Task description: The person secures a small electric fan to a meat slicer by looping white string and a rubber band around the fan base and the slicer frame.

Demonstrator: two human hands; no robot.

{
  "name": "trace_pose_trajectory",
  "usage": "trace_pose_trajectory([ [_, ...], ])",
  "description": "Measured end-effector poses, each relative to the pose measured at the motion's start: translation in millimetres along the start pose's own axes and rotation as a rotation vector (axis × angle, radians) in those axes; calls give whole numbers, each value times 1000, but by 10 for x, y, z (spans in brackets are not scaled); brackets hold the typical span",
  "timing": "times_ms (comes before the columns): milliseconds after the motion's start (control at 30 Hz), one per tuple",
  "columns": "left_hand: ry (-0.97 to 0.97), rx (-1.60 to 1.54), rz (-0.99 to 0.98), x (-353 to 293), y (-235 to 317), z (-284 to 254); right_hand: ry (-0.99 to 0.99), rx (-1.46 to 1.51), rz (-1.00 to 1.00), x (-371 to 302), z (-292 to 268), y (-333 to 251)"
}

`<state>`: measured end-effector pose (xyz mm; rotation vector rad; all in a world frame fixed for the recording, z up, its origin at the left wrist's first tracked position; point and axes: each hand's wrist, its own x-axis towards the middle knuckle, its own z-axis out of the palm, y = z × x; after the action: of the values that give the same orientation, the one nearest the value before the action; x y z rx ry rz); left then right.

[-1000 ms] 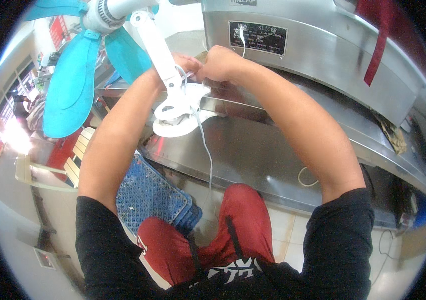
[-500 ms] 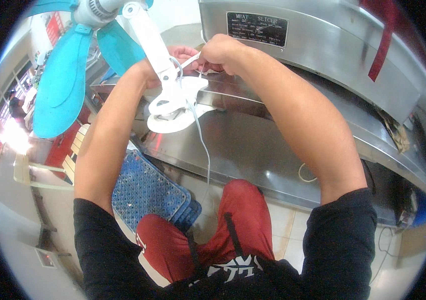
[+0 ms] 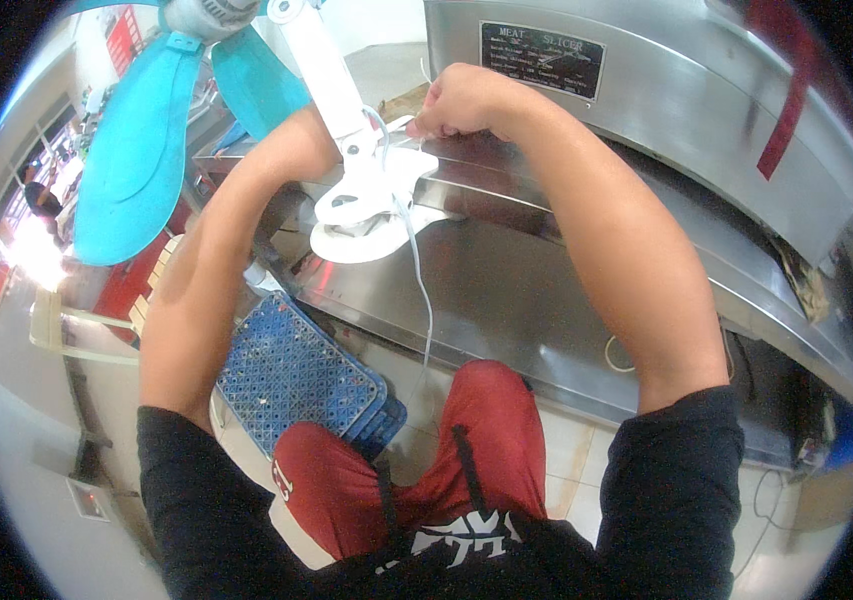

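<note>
A white fan (image 3: 336,80) with teal blades (image 3: 141,150) stands before me, its white clip-like base (image 3: 371,235) at the steel ledge's edge. My left hand (image 3: 314,143) reaches behind the fan's post; its fingers are hidden there. Just right of the post, my right hand (image 3: 461,102) is closed in a pinch. A thin white strand (image 3: 424,72) sticks up from its fingertips; I cannot tell what kind it is. A pale grey cord (image 3: 416,265) runs from the post down past the base.
A large stainless-steel machine (image 3: 666,130) with a dark plate stands at the back right, a red strip (image 3: 786,120) hanging on it. Below it runs a steel ledge (image 3: 506,190). Blue plastic mats or crates (image 3: 301,380) lie on the floor left of my knees. A pale slatted chair (image 3: 76,330) stands at the left.
My left fingers, visible earlier beyond the post near a white strip, are now hidden behind it. The right hand has moved slightly away from the post. The whole view has shifted a little.
</note>
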<state>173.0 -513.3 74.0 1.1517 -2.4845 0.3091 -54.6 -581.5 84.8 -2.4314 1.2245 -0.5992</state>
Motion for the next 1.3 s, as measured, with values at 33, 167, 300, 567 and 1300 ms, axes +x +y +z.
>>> trace_pose_trajectory([
  [33,-12,122,-37,-71,-32,-9,-46,2,14,-30,-32,-23],
  [167,-199,306,-183,-366,74,-241,-85,34,-10,-165,-59,-48],
  [300,-158,157,-143,-812,192,-375,-27,-128,-54,-173,-165,-51],
  [567,32,186,-86,-1078,256,-29,242,390,-507,-426,146,-339],
  [1300,318,-330,-431,-1163,1669,-519,692,80,-905,-1266,979,-818],
])
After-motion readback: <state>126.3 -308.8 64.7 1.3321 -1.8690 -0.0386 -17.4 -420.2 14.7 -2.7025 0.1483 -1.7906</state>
